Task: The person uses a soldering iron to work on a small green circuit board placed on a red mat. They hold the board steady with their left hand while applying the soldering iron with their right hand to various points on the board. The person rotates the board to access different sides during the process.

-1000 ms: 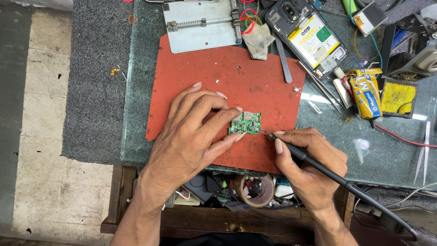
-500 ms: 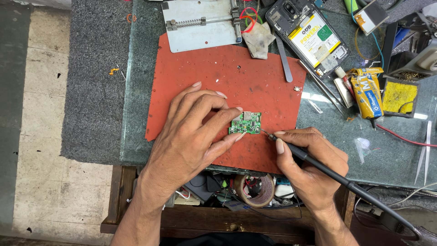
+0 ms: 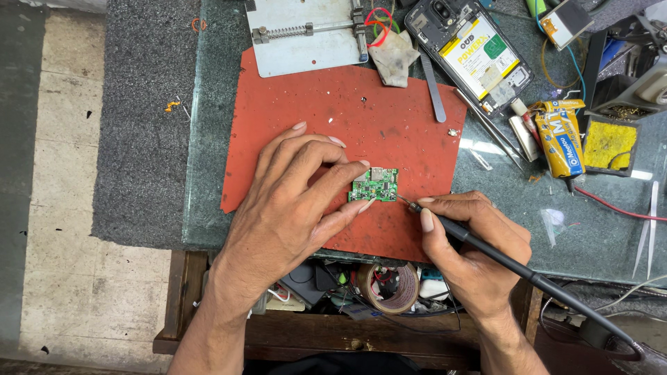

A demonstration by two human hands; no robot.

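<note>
nearby, yellow tube right of red mat.

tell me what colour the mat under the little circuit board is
Red mat, seen in the head view.

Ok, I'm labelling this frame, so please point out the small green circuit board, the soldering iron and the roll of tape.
green circuit board (image 3: 375,185), head view, middle of its face.
soldering iron (image 3: 486,248), head view, black handle.
roll of tape (image 3: 389,288), head view, brown rim.

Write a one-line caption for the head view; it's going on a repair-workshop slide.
Left hand steadies a small green circuit board on a red mat while right hand applies a soldering iron.
</note>
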